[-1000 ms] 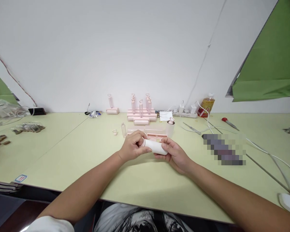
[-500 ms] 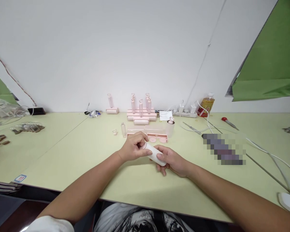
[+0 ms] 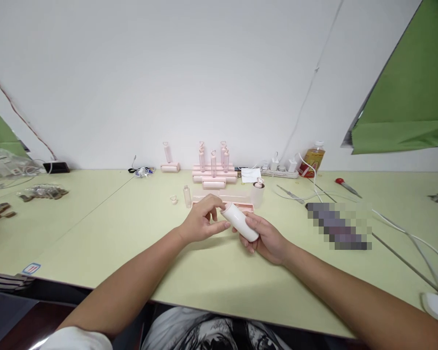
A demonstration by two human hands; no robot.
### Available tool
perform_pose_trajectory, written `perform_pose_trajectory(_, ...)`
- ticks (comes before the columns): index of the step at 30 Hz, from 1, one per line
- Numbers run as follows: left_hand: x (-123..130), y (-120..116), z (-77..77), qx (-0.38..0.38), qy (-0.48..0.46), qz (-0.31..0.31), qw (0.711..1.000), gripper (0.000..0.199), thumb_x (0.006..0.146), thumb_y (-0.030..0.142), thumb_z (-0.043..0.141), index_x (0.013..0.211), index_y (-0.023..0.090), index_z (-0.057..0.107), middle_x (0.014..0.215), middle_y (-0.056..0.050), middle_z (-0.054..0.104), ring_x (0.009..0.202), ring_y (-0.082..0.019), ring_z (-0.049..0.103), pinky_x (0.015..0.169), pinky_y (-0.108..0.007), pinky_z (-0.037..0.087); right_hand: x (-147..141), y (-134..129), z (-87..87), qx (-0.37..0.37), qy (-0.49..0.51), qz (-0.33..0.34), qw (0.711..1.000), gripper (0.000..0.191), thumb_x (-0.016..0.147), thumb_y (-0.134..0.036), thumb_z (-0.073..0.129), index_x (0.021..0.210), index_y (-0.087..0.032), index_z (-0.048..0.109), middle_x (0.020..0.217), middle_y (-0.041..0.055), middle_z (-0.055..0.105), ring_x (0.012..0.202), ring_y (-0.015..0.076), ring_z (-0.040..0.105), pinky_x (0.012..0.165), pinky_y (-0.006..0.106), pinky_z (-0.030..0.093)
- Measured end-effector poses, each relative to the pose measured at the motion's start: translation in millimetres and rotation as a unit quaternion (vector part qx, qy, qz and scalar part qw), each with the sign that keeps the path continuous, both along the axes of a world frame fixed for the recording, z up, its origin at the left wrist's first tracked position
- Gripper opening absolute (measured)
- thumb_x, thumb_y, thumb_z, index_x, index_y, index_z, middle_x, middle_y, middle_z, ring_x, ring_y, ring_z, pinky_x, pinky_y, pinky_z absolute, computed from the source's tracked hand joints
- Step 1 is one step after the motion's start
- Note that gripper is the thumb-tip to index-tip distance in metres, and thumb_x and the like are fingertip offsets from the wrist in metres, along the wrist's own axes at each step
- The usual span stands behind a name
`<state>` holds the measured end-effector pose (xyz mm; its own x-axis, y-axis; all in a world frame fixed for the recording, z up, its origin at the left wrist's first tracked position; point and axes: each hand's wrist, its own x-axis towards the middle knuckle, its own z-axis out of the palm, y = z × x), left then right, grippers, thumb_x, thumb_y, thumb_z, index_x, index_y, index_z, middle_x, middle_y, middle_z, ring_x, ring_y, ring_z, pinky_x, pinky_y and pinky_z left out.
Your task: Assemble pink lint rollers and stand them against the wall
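Observation:
My right hand (image 3: 268, 238) is wrapped round the lower part of a smooth white roll (image 3: 240, 221), which tilts up toward the left. Next to the roll's upper end is my left hand (image 3: 205, 219), its thumb and fingers apart. The left fingertips are at the pinkish rim of that end; whether one reaches inside I cannot tell. Behind the hands lies an open pink case (image 3: 248, 207), partly hidden by them. A clear pink tube (image 3: 187, 196) and a small pink ring-topped cap (image 3: 173, 199) stand to its left, and a white cylinder (image 3: 256, 195) with a dark-rimmed top to its right.
Pink cases (image 3: 214, 183) and upright ring-topped tubes (image 3: 213, 164) are stacked by the wall. A power strip (image 3: 281, 172), a yellow drink bottle (image 3: 312, 160), a red-handled screwdriver (image 3: 346, 186) and loose cables lie to the right. Brown pieces (image 3: 45, 191) lie at the left.
My left hand has loosened from the roll's upper end and its fingers have spread. My right hand has shifted the roll slightly up and to the right.

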<state>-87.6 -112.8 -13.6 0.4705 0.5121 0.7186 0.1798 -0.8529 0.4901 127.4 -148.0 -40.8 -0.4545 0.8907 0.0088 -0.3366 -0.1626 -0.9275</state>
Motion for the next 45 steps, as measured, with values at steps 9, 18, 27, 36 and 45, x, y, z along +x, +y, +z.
perform_pose_trajectory(9, -9, 14, -1.8, -0.088, 0.126, 0.208, 0.966, 0.023, 0.089, 0.036, 0.05, 0.101, 0.019, 0.059, 0.1, -0.005, 0.063, 0.072, -0.013, 0.058, 0.067, -0.027, 0.047, 1, 4, 0.9, -0.001, -0.042, -0.063, 0.997, 0.032, 0.081, -0.038, 0.064, 0.108, -0.022, 0.053, 0.081, 0.0009, 0.062, 0.05, 0.0094, 0.052, 0.037, 0.019, 0.038)
perform_pose_trajectory(18, -16, 28, -10.7, -0.146, 0.356, 0.33, 0.862, 0.04, 0.085, 0.033, 0.048, 0.124, 0.021, 0.051, 0.123, -0.009, 0.058, 0.1, -0.024, 0.062, 0.075, -0.032, 0.047, 0, 4, 0.6, 0.022, -0.053, -0.073, 0.996, 0.037, 0.08, -0.038, 0.064, 0.111, -0.021, 0.053, 0.069, -0.0017, 0.056, 0.052, 0.0114, 0.052, 0.039, 0.02, 0.04)
perform_pose_trajectory(27, -9, 21, 1.7, -0.163, 0.428, 0.371, 0.808, 0.025, 0.088, 0.035, 0.043, 0.098, 0.02, 0.06, 0.106, -0.009, 0.064, 0.09, -0.023, 0.064, 0.067, -0.03, 0.046, 1, 4, 0.1, 0.034, -0.075, -0.066, 0.994, 0.04, 0.079, -0.04, 0.065, 0.112, -0.02, 0.054, 0.066, -0.0024, 0.055, 0.052, 0.0107, 0.05, 0.04, 0.02, 0.04)
perform_pose_trajectory(36, -4, 2, 12.0, -0.236, 0.485, 0.335, 0.773, 0.014, 0.075, 0.025, 0.055, 0.075, 0.015, 0.065, 0.078, -0.014, 0.068, 0.073, -0.028, 0.066, 0.064, -0.035, 0.047, 1, 3, -0.9, 0.038, -0.101, -0.076, 0.991, 0.037, 0.074, -0.039, 0.072, 0.101, -0.02, 0.056, 0.07, -0.0029, 0.056, 0.049, 0.008, 0.049, 0.041, 0.02, 0.039)
perform_pose_trajectory(45, -2, 6, 5.8, -0.316, 0.347, 0.27, 0.841, 0.021, 0.081, 0.038, 0.047, 0.081, 0.018, 0.056, 0.076, -0.008, 0.066, 0.061, -0.02, 0.061, 0.048, -0.027, 0.039, 2, 4, -2.0, 0.035, -0.099, -0.061, 0.993, 0.035, 0.072, -0.038, 0.075, 0.092, -0.021, 0.053, 0.063, -0.0047, 0.054, 0.048, 0.0087, 0.048, 0.041, 0.019, 0.038)
